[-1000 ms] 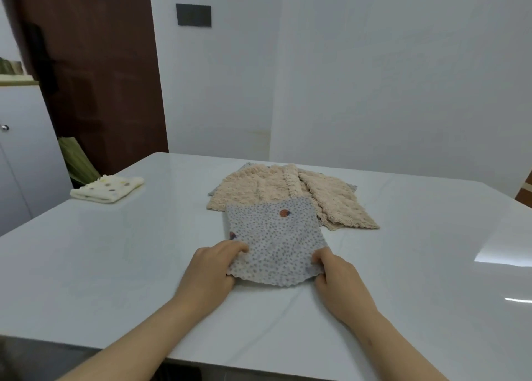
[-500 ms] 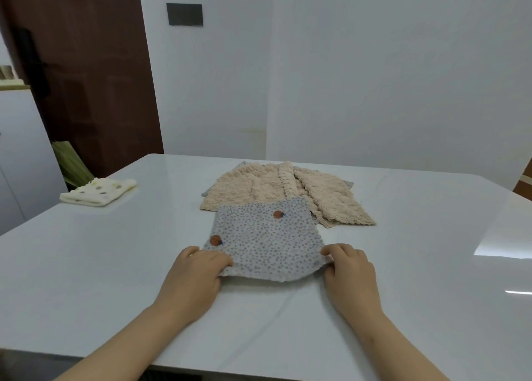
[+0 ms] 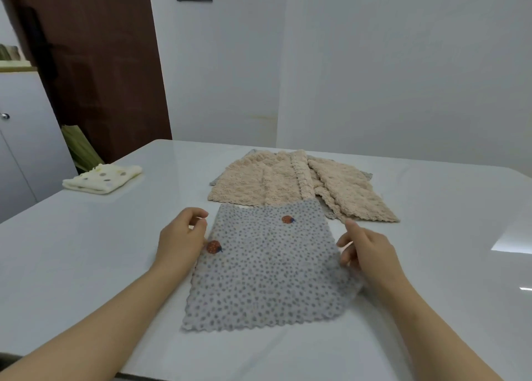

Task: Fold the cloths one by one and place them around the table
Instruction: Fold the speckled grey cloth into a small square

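Observation:
A grey dotted cloth (image 3: 267, 268) with two orange ladybird marks lies spread flat on the white table (image 3: 86, 265), close to the near edge. My left hand (image 3: 181, 239) sits at the cloth's left edge, fingers loosely curled, thumb and forefinger apart with nothing between them. My right hand (image 3: 365, 251) is at the right edge, forefinger pointing out and the other fingers loosely bent against the hem. Behind the grey cloth lies a pile of beige textured cloths (image 3: 290, 185), unfolded and overlapping. A folded cream cloth with dots (image 3: 102, 177) rests at the table's far left.
A dark brown door (image 3: 95, 64) and a white cabinet (image 3: 20, 139) stand to the left beyond the table. White walls close the back. Bare tabletop stretches to the right, where a bright reflection (image 3: 512, 241) shows.
The grey cloth has been drawn toward me and opened out flat. Both hands let go of its near edge and moved up along its sides.

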The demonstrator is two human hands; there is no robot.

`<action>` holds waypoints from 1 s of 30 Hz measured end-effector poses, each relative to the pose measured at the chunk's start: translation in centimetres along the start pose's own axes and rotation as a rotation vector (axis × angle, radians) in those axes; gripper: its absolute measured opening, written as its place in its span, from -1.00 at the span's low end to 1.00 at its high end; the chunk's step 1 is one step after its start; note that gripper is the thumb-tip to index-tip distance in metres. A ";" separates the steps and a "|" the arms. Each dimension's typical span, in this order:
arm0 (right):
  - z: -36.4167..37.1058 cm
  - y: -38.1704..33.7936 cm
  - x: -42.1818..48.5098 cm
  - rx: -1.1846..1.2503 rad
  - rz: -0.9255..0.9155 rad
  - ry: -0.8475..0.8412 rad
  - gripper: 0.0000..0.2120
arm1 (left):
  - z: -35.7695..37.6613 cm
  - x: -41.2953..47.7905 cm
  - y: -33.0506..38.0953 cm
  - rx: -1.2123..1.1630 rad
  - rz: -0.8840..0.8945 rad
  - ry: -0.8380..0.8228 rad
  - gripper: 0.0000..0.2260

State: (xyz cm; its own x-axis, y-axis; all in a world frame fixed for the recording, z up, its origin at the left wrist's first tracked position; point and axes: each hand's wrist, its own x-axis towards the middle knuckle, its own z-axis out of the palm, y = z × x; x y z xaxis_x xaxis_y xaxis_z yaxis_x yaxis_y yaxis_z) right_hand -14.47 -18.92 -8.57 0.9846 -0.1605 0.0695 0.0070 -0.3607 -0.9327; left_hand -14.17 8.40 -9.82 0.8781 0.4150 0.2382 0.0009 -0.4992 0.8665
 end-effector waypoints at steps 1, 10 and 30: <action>0.1 -0.2 0.9 -0.066 0.003 0.015 -0.66 | 0.4 0.8 0.1 0.027 -0.052 0.010 -0.82; 3.9 0.4 5.9 -0.751 -0.023 0.038 -0.64 | 3.1 3.8 0.7 0.649 0.036 -0.292 -0.71; 3.7 0.2 6.0 -0.586 -0.241 -0.255 -0.63 | 2.5 4.7 -0.9 0.498 0.122 -0.128 -0.75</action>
State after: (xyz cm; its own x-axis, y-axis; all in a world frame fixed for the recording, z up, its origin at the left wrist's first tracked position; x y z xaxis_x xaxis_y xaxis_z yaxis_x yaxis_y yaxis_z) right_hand -7.95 -16.55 -9.60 0.9782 0.1827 0.0987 0.2067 -0.8087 -0.5507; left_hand -8.82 8.91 -10.56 0.9374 0.2507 0.2418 0.0949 -0.8518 0.5151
